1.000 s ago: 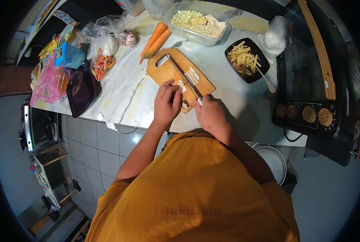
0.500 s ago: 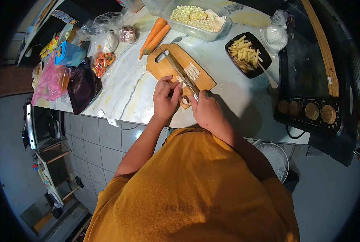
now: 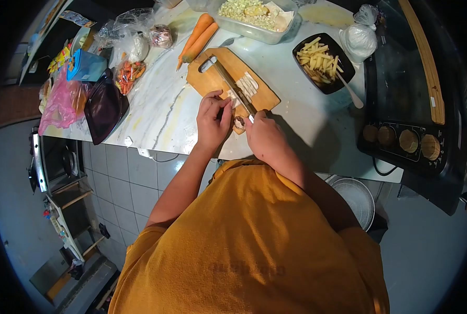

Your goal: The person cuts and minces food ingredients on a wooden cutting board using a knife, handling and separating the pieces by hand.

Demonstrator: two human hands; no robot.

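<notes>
My right hand [image 3: 267, 137] is closed around the handle of a knife [image 3: 229, 82], whose long blade lies slantwise over a wooden cutting board [image 3: 199, 78]. On the blade's left side, my left hand [image 3: 212, 121] has its fingers bent and pinched at a small pale food piece [image 3: 234, 99], mostly hidden by the fingertips. Several pale cut strips [image 3: 248, 86] lie on the board to the right of the blade. Between my hands, near the board's close end, sits a small chunk [image 3: 238, 123] with a brown skin and white inside.
Two carrots [image 3: 198, 39] lie behind the board. Farther back stands a plastic tub [image 3: 275, 36] of chopped pale food. A black bowl [image 3: 325, 86] holds yellowish sticks and a spoon [image 3: 352, 93]. Bagged vegetables [image 3: 130, 76] are at left, an oven [image 3: 406, 141] at right.
The camera view has tilted slightly, so the counter items sit a little higher in the picture. Both hands and the knife keep nearly the same place on the board.
</notes>
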